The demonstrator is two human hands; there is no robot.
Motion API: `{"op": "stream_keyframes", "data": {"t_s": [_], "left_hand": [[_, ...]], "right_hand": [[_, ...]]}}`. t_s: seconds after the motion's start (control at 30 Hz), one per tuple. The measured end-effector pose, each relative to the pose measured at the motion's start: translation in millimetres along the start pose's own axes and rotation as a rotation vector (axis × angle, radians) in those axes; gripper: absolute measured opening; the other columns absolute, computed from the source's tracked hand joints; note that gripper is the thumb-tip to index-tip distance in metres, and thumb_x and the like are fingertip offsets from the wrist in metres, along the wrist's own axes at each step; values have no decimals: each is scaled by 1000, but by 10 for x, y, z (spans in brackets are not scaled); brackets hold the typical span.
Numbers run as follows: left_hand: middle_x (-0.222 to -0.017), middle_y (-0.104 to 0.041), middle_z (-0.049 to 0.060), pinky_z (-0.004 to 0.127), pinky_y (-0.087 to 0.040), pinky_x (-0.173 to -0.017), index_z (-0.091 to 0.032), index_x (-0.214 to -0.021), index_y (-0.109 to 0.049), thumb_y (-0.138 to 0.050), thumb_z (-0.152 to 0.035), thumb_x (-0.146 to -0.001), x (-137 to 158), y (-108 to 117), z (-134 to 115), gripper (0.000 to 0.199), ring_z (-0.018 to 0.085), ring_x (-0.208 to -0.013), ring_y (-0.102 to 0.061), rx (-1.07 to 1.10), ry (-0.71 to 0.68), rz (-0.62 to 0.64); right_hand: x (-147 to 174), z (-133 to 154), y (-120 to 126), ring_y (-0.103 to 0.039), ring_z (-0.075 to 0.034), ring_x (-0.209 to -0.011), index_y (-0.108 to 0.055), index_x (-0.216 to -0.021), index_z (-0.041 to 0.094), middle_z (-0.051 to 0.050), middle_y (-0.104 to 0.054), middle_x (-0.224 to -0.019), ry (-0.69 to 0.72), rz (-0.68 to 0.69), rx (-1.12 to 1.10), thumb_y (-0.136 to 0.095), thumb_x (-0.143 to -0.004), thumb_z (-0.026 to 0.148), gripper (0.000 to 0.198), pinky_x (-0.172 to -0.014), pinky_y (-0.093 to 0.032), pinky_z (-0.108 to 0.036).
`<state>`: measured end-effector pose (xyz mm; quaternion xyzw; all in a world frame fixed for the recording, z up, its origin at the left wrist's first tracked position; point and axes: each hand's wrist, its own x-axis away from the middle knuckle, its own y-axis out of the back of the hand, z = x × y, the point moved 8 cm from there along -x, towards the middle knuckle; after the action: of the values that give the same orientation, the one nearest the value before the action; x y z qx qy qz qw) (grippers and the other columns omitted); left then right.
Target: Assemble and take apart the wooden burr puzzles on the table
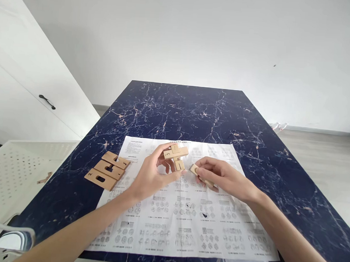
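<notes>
My left hand grips a few joined wooden puzzle pieces, raised a little over a printed sheet; the numbers 3 and 1 show on them. Just to its right, my right hand is closed around a wooden puzzle piece, partly covered by the fingers. A small gap separates the two hands. On the left lie three flat wooden pieces in a row, with numbers and cut-outs. The instruction sheet spreads beneath both hands, covered with rows of small diagrams.
The table has a dark blue marbled top. A white perforated basket stands at the left with a small wooden piece in it. A white cable loops at the lower left. White cabinets stand beyond.
</notes>
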<state>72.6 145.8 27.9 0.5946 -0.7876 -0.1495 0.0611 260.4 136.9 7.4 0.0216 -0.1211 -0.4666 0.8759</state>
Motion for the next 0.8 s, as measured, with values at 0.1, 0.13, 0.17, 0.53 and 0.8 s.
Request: {"op": "stream_keyframes", "data": {"t_s": [0.1,0.13,0.17,0.53,0.8], "left_hand": [[-121,-75,7,32,-63,-77,-26,-145,-54,-85,-41,-88,6,10,-37,66,20,-93,-74,-15,-62,-11],[-119,-75,7,32,-64,-76,-26,-145,-54,-85,-41,-88,7,9,-46,66,20,-91,-74,-17,-79,-10],[-118,-75,7,32,-64,-76,-26,-145,-54,-85,-41,-88,7,6,-50,66,20,-90,-74,-21,-92,-8],[-123,-74,7,32,-65,-78,-27,-143,-55,-84,-37,-89,-35,114,10,63,19,-91,-73,49,-53,-86],[-121,-73,7,31,-64,-74,-28,-143,-54,-84,-37,-89,-39,152,-2,63,18,-87,-71,56,-44,-112]], "right_hand": [[-14,-107,-38,-58,-12,-63,-60,-139,28,-2,-73,-97,-62,-9,-288,-67,-104,55,45,-52,-44,-26],[-20,-141,-59,-62,-12,-66,-57,-145,29,-3,-74,-102,-80,-5,-368,-68,-104,54,49,-53,-47,-26],[-29,-168,-82,-65,-12,-68,-57,-148,29,-4,-74,-106,-92,2,-436,-68,-104,52,51,-55,-50,-26],[-55,-133,-164,-61,-29,-142,-71,-141,22,-12,-63,-153,9,132,-809,-83,-96,28,47,-123,-46,-45],[-57,-150,-189,-63,-26,-140,-66,-146,22,-12,-62,-155,-24,82,-780,-70,-105,32,42,-119,-50,-44]]}}
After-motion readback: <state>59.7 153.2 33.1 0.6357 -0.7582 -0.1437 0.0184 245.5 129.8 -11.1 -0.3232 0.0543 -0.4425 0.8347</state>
